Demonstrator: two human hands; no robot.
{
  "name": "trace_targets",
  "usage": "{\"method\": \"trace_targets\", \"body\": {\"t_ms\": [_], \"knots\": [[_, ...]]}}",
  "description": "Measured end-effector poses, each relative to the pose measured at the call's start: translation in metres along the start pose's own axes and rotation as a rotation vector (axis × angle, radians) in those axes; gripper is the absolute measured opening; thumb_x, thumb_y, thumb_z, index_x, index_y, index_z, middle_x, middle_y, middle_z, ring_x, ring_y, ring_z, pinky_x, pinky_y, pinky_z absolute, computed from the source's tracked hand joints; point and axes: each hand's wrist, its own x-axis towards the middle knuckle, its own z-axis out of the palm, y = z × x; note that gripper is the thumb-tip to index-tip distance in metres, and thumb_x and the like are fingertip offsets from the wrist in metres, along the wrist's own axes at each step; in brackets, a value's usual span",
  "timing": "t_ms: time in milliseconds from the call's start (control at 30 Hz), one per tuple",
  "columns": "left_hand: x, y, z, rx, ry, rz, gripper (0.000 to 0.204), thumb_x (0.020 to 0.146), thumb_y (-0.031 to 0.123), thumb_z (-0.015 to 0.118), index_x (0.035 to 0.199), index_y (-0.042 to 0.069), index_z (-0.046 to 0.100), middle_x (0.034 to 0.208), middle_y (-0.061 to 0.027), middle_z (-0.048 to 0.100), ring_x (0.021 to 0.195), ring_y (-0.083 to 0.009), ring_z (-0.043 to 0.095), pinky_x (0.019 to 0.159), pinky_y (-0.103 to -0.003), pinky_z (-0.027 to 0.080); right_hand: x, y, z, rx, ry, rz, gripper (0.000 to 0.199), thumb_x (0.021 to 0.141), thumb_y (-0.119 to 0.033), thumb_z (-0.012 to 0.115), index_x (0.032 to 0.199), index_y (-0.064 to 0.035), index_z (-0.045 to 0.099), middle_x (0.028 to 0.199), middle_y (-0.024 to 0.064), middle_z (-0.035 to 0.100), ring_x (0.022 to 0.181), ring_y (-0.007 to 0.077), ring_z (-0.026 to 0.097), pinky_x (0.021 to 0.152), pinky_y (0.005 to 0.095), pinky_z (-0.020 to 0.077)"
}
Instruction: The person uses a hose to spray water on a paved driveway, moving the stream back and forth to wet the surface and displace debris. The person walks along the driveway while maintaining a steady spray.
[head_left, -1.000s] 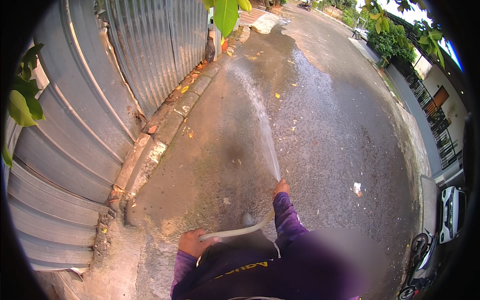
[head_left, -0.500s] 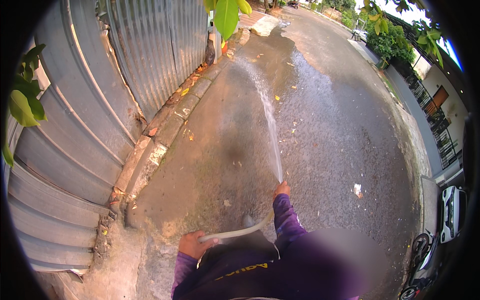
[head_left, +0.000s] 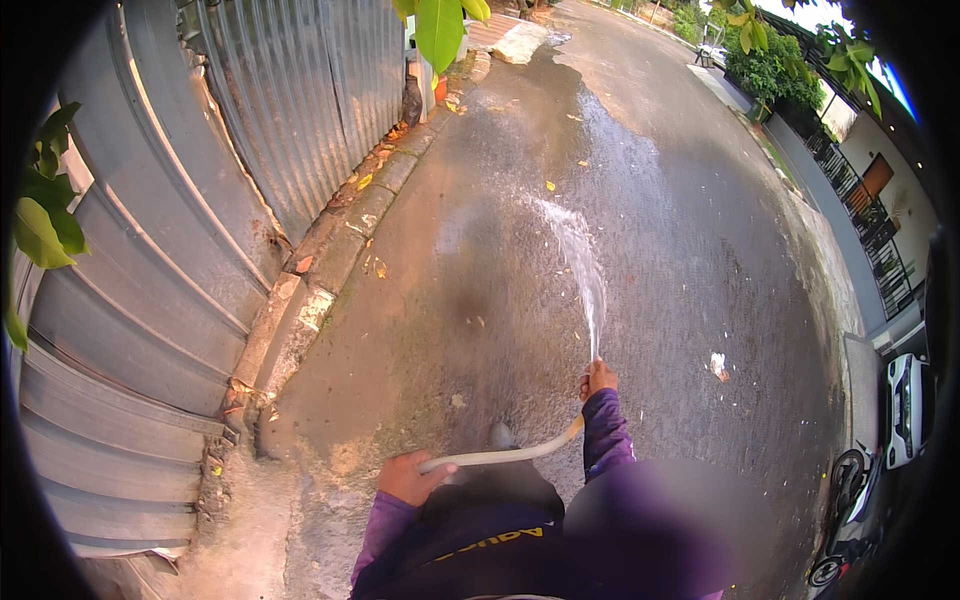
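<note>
A pale garden hose [head_left: 515, 456] runs in a shallow curve in front of my body, from one hand to the other. My left hand [head_left: 411, 478] is closed around it at the lower left, thumb lying along the hose. Farther forward and to the right, my right hand [head_left: 598, 379] grips the hose close to its outlet, which the fingers hide. From there a spray of water [head_left: 580, 262] shoots ahead, bends left and lands on the wet asphalt [head_left: 680, 330].
Corrugated metal fencing [head_left: 290, 100] and a stone curb [head_left: 350, 240] line the left side. Fallen leaves and a white scrap [head_left: 718, 366] lie on the road. To the right are a parked motorcycle [head_left: 845, 520], a white car [head_left: 905, 410] and a fenced house. Green leaves [head_left: 438, 30] hang overhead.
My right hand has moved to the right with the hose end. The water now lands nearer and farther right, in a shorter, wider spray. My left hand has shifted slightly right.
</note>
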Motion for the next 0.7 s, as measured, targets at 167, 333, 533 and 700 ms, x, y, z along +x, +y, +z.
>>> {"method": "trace_targets", "body": {"t_ms": [167, 333, 533, 700], "knots": [[0.024, 0.034, 0.027, 0.054, -0.262, 0.086, 0.057, 0.081, 0.063, 0.069, 0.073, 0.007, 0.066, 0.069, -0.0165, 0.065, 0.071, -0.0378, 0.066, 0.064, -0.047, 0.05, 0.019, 0.036, -0.107, -0.315, 0.145, 0.038, 0.038, 0.099, -0.04, 0.05, 0.089, -0.0059, 0.064, 0.062, 0.0117, 0.059, 0.045, 0.023, 0.056, 0.041, 0.0389, 0.044], [0.035, 0.075, 0.06, 0.008, -0.594, 0.242, 0.06, 0.082, 0.067, 0.066, 0.076, 0.007, 0.068, 0.069, -0.018, 0.064, 0.072, -0.0381, 0.066, 0.067, -0.047, 0.049, 0.047, 0.131, -0.316, -0.796, 0.639, 0.046, 0.047, 0.094, -0.041, 0.046, 0.088, -0.0004, 0.069, 0.064, 0.0157, 0.064, 0.054, 0.0295, 0.063, 0.05, 0.0416, 0.0488], [0.03, 0.088, 0.092, 0.094, -0.805, 0.335, 0.059, 0.08, 0.067, 0.068, 0.081, 0.008, 0.072, 0.074, -0.0177, 0.068, 0.079, -0.0375, 0.069, 0.072, -0.046, 0.052, -0.075, 0.152, -0.304, -1.12, 0.53, 0.372, 0.065, 0.095, -0.053, 0.039, 0.118, -0.0004, 0.069, 0.122, 0.0254, 0.066, 0.119, 0.0395, 0.062, 0.101, 0.0472, 0.0464], [0.04, 0.088, 0.079, 0.153, -0.843, 0.274, 0.059, 0.077, 0.067, 0.071, 0.081, 0.008, 0.072, 0.074, -0.0177, 0.069, 0.079, -0.0376, 0.069, 0.073, -0.046, 0.052, -0.077, 0.164, -0.25, -1.182, 0.466, 0.293, 0.059, 0.097, -0.046, 0.033, 0.12, -0.0032, 0.067, 0.123, 0.0265, 0.064, 0.116, 0.0433, 0.062, 0.102, 0.0467, 0.0468]]}}
